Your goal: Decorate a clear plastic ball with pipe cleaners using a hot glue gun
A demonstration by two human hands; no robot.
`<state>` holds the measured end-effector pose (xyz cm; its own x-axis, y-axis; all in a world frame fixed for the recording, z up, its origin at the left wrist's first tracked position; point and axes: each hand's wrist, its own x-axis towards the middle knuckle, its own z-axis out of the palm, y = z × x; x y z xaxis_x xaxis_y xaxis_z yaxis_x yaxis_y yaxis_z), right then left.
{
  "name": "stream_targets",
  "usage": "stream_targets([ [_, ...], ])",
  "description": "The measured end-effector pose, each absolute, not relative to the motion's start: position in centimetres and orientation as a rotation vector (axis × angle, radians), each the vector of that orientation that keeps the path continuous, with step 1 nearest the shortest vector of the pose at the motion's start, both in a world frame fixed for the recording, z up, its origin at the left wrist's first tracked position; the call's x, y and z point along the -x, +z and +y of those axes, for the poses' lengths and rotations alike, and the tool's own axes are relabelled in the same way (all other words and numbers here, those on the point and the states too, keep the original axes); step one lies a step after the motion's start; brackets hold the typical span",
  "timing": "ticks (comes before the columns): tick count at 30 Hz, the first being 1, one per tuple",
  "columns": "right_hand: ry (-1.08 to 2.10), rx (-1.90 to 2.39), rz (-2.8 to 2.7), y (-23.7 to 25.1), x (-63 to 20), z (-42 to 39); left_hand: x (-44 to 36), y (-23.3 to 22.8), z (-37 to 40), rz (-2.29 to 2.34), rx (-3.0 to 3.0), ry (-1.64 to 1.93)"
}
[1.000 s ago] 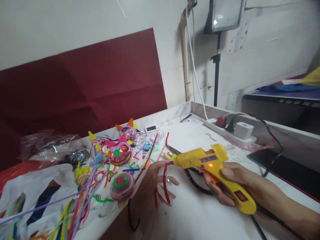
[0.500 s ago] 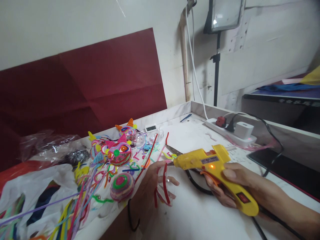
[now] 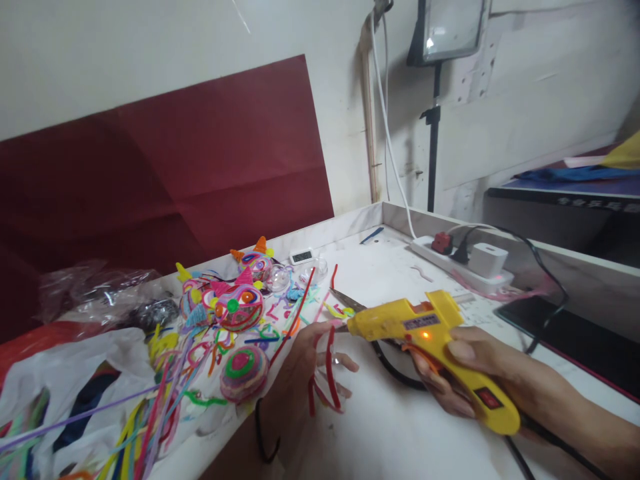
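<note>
- Maroon board (image 3: 240,147): well beyond our left hand (image 3: 300,357).
- Power strip (image 3: 421,251): beyond our right hand (image 3: 493,353).
- Yellow glue gun (image 3: 443,343): we wrap our right fingers round its grip; light glows orange, nozzle right by our left fingertips.
- Striped ball (image 3: 244,373): just left of our left hand.
- Red-banded clear piece (image 3: 329,363): we hold it in our curled left hand.

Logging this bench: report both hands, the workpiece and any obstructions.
Right hand gripping yellow hot glue gun, orange light on. Left hand holding clear workpiece with red pipe-cleaner strips; nozzle at its top, contact unclear. Scissors partly hidden behind gun.
</note>
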<state>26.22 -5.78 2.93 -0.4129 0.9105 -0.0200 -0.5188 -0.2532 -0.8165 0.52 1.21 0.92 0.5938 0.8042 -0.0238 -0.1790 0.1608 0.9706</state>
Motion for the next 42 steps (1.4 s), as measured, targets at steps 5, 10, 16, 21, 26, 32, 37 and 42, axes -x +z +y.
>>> stream_targets([
  [5, 1.848, 0.652, -0.973, 2.75, -26.51, -5.79, -0.38, 1.13, 1.11, 0.627, -1.214, 0.746],
  [10, 1.846, 0.659, -0.935, 2.89, -26.40, -5.71, -0.44, 1.23, 1.05, 0.623, -1.218, 0.761],
  [16, 1.844, 0.671, -0.949, 2.96, -26.33, -5.64, -0.60, 1.22, 1.07, 0.630, -1.217, 0.786],
  [21, 1.807, 0.688, -0.888, 2.81, -26.19, -5.80, -0.43, 1.09, 1.20, 0.637, -1.216, 0.762],
  [26, 1.837, 0.652, -0.908, 2.67, -26.02, -5.91, -0.23, 1.02, 1.22, 0.638, -1.213, 0.744],
  [32, 1.806, 0.738, -0.902, 3.31, -25.72, -5.86, -0.41, 1.03, 1.29, 0.650, -1.202, 0.756],
  [37, 1.723, 0.708, -1.043, 3.32, -25.80, -5.96, -0.38, 0.99, 1.25, 0.671, -1.196, 0.731],
  [42, 1.730, 0.724, -1.072, 3.15, -25.85, -5.94, -0.29, 1.00, 1.24, 0.678, -1.199, 0.722],
])
